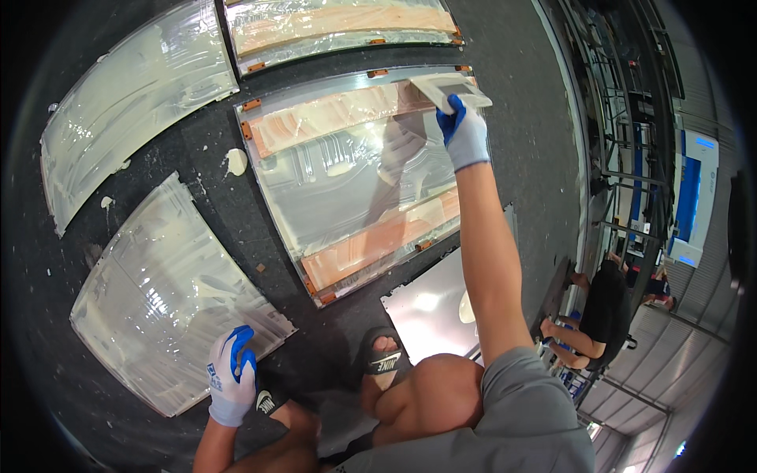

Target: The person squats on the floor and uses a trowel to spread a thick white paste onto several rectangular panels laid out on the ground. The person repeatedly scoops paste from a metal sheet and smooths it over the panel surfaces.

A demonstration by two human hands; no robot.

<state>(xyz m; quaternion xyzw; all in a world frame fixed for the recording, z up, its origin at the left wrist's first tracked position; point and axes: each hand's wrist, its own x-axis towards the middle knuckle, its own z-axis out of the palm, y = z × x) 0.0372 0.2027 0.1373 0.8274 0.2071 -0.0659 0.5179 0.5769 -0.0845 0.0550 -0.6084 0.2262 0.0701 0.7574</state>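
Note:
My right hand (464, 134), in a white glove with blue palm, is closed on a flat, whitish rectangular spreader (451, 88). The spreader lies over the far right corner of a rectangular panel (315, 197) smeared with cream-coloured paste. Two pinkish-tan strips (331, 118) cross this panel near its far and near edges, with small orange blocks (251, 104) along its rim. Low on the left is my left hand (230, 377), in a like glove, its fingers loosely bent and apart with nothing plainly in them. It hovers by the near corner of a curved, paste-coated sheet (173, 292).
Another curved coated sheet (142, 102) lies at far left, and a second panel with strips (339, 27) at the top. A bare shiny sheet (434, 303) sits by my sandalled foot. Paste blobs (236, 162) spot the dark floor. A person (603, 315) works near metal racks (631, 181) on the right.

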